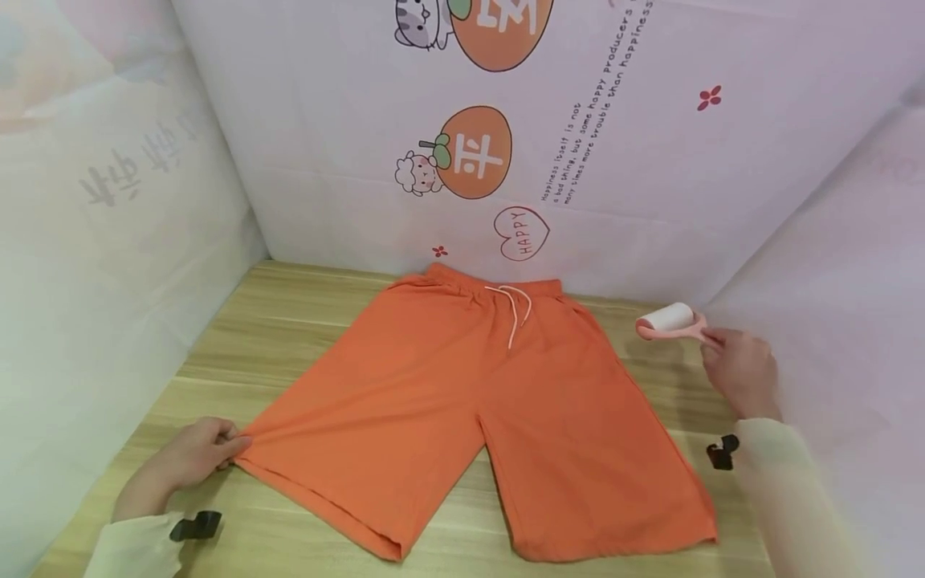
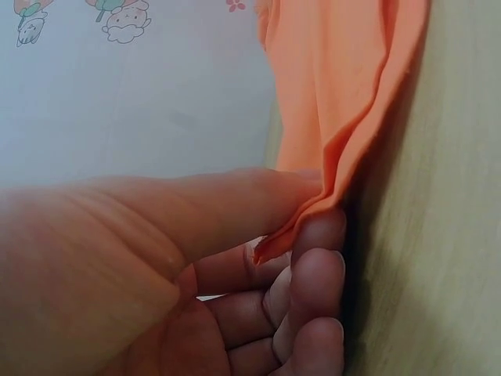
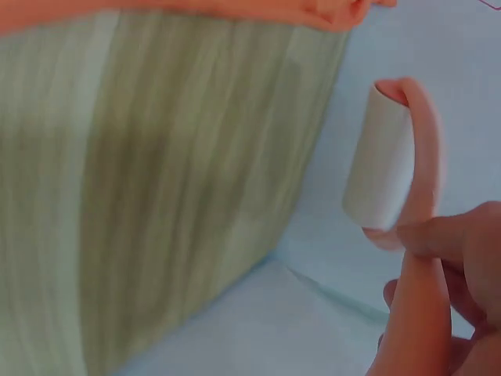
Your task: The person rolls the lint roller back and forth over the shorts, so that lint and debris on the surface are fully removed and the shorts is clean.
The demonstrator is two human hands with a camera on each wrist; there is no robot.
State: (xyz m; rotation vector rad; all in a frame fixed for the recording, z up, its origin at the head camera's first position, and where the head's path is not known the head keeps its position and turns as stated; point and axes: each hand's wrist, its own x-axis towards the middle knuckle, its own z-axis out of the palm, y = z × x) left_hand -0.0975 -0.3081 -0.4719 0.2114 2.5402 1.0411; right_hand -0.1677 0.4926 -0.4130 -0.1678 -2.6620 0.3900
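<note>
A pair of orange shorts (image 1: 433,377) lies spread on the wood-grain table, waistband at the back with a white drawstring (image 1: 515,313). My left hand (image 1: 198,453) pinches the hem corner of the left-side leg between thumb and index finger; in the left wrist view the folded orange cloth (image 2: 337,149) is caught under the thumb. At the right my right hand (image 1: 742,369) grips the pink handle of a lint roller (image 1: 668,319), held up above the table beside the shorts. Its white roll (image 3: 381,160) faces the shorts' side in the right wrist view.
White printed sheeting forms a back wall (image 1: 325,144), a left wall (image 1: 108,265) and a right wall (image 1: 860,265) around the table (image 1: 275,321). Dark wrist straps (image 1: 197,526) show by both sleeves.
</note>
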